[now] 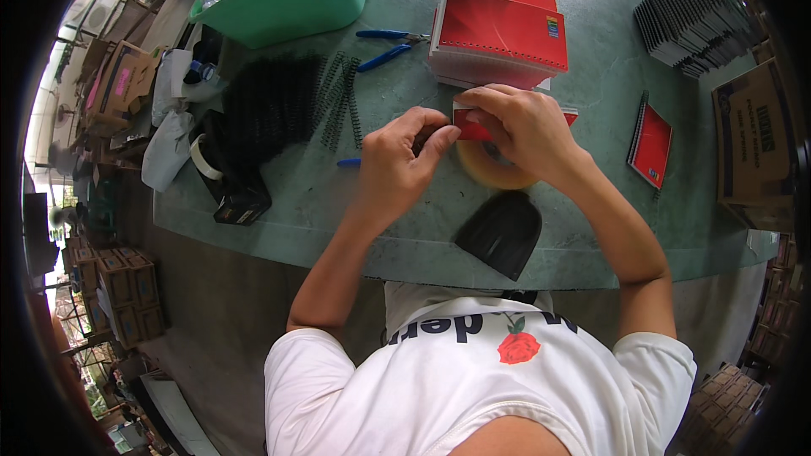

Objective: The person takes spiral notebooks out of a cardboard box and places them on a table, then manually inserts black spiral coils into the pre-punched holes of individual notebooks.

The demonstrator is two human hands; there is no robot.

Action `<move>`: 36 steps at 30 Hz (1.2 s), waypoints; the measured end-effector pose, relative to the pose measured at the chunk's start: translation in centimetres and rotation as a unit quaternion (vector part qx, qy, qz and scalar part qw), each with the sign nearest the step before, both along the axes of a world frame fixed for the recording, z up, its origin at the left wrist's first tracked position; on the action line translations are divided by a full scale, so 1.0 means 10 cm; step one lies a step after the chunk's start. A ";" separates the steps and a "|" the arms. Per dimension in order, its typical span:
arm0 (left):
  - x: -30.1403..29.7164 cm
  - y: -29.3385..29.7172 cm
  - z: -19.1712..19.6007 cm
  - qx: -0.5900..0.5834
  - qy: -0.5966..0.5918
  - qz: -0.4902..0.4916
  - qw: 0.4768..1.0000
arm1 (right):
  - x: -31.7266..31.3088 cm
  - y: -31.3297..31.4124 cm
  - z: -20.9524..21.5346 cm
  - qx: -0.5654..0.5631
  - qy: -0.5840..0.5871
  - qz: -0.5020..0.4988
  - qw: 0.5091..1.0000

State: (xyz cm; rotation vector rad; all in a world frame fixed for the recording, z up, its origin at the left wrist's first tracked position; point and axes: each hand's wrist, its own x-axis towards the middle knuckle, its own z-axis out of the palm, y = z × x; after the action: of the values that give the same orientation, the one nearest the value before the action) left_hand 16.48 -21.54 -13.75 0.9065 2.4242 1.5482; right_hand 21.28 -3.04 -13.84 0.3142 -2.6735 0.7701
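Note:
A small red notebook (467, 124) is held under my right hand (528, 122), whose fingers are closed over its top edge and partly cover it. At the notebook's left edge, my left hand (404, 152) has thumb and forefinger in a pinch; what is between them is too small to make out. Just below the notebook lies a roll of clear tape (494, 171), partly hidden by my right hand. Beyond my hands rises a stack of red notebooks (498, 32). Loose black spiral coils (338, 105) lie left of my left hand, beside a larger dark heap of them (274, 105).
Blue-handled pliers (384, 57) lie left of the stack, near a green bin (291, 4). A black curved piece (503, 232) sits by the front edge. Rightward are a bound red notebook (650, 145), a stack of spiral-bound notebooks (693, 21) and a cardboard box (756, 148).

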 end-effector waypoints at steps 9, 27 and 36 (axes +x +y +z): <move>-0.01 0.11 -0.04 0.032 -0.129 0.024 0.991 | 0.02 -0.03 0.07 -0.031 -0.014 0.008 0.999; -0.13 0.18 -0.29 0.143 0.184 0.026 0.972 | 0.04 -0.05 0.06 -0.022 -0.009 0.025 0.999; -0.25 -0.09 0.06 -0.032 0.079 -0.045 0.995 | -0.01 -0.09 -0.01 0.015 0.032 -0.013 0.999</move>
State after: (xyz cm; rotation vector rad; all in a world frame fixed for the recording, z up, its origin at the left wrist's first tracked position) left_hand 13.95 -22.40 -13.14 1.1488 2.4824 1.4104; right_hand 21.16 -3.91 -13.90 0.3066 -2.6254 0.7001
